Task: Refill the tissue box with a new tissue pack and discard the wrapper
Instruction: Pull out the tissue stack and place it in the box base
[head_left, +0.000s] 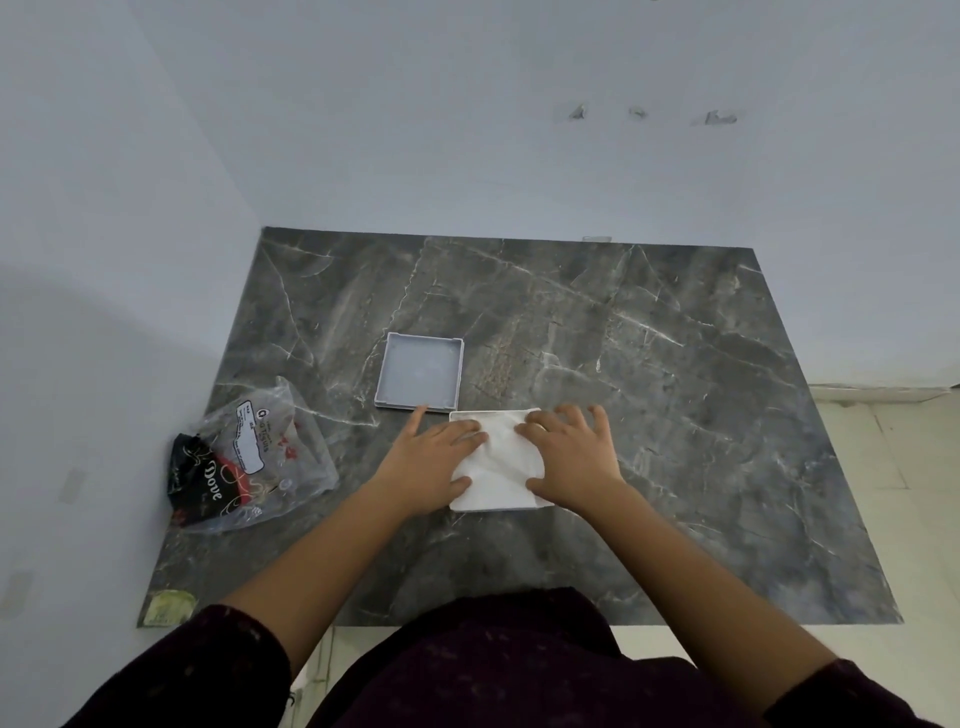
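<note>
A: Nearest us, we have both forearms reaching out over the table (675, 364), dark sleeves pushed up at the bottom edge.

B: And the hands? We see the left hand (431, 462) lying flat on the left side of the tissues (496, 462), fingers loosely spread, thumb tucked at the near edge.

A: Our right hand (569, 457) mirrors it on the right side, fingers fanned wide, palm down, pinching nothing. The white stack sits in the box (519, 506), whose rim shows just under the right thumb and beyond the fingertips.

B: Just past our left fingertips we find the lid (420, 375), hollow side up, its near corner almost touching the box.

A: Well out to the left of the left hand lies the wrapper (270, 447), clear and crumpled, partly over a black Dove packet (200, 488).
</note>
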